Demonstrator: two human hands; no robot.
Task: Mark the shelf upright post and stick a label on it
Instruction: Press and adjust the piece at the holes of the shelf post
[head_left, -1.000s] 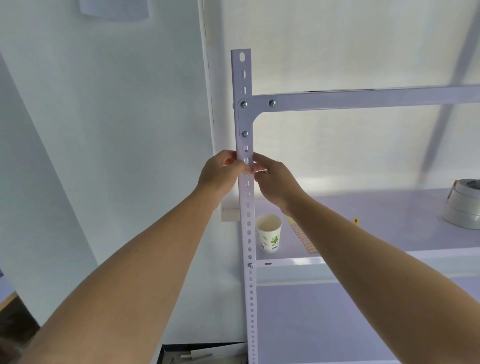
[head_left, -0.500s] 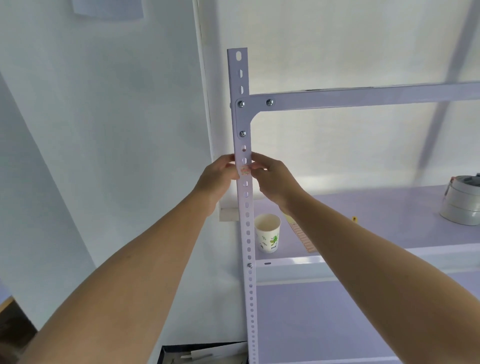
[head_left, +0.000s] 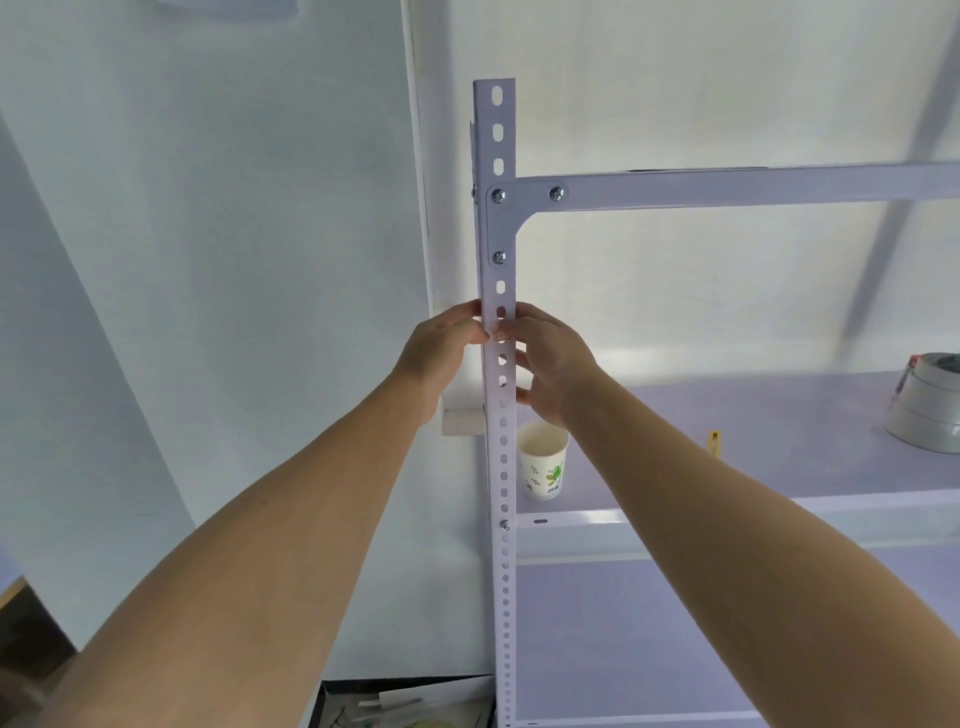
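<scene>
I have both hands up on the post (head_left: 500, 467), just below the corner bracket. The left hand (head_left: 441, 348) comes in from the post's left edge and the right hand (head_left: 553, 358) from its right. Each pinches the post, thumb tip on the front face and fingers curled round the edge. This lets the thumbs press against something firm.

Between the two thumb tips is one small pinkish patch, the label (head_left: 500, 332). It lies on the front face over the row of holes. It is tiny at this range, so I can't tell whether it is fully stuck down. My judgement is that I am at the pressing-on step and the label sits where it belongs.

By count there is one post, one label and two hands on them. Four bolts (head_left: 497, 196) show, three at the bracket and one lower where the shelf (head_left: 779, 415) joins. On that shelf one paper cup (head_left: 543, 462) stands just beside the post, under my right wrist. One stack of tape (head_left: 930, 410) sits well apart at the right edge.
</scene>
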